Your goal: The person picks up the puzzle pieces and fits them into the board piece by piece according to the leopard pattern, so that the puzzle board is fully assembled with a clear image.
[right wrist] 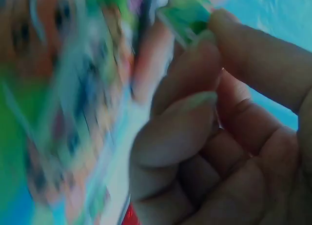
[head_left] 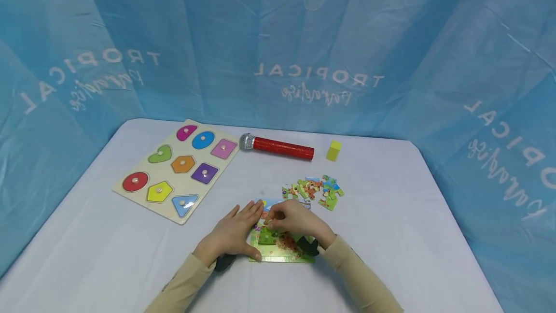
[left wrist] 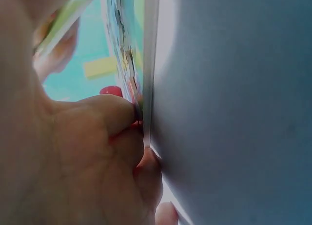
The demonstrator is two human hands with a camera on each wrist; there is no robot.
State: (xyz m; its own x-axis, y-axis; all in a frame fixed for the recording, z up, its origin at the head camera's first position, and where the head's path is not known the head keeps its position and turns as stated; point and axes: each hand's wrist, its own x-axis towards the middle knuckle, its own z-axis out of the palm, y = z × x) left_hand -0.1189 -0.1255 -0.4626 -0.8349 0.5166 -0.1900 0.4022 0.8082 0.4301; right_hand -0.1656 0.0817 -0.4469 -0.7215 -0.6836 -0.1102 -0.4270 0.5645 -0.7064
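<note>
A jigsaw puzzle board with a bright picture lies near the front of the table. My left hand rests along its left edge, fingers straight and thumb at the lower corner. In the left wrist view, the fingers of that hand touch the board's side. Over the board, my right hand pinches a green puzzle piece between thumb and fingers. Part of the board's picture is hidden under both hands. Just behind lie several loose puzzle pieces.
A wooden shape board with knobbed coloured shapes lies at the left. Toward the back are a red microphone with a silver head and a yellow block. Blue printed curtains surround the white table.
</note>
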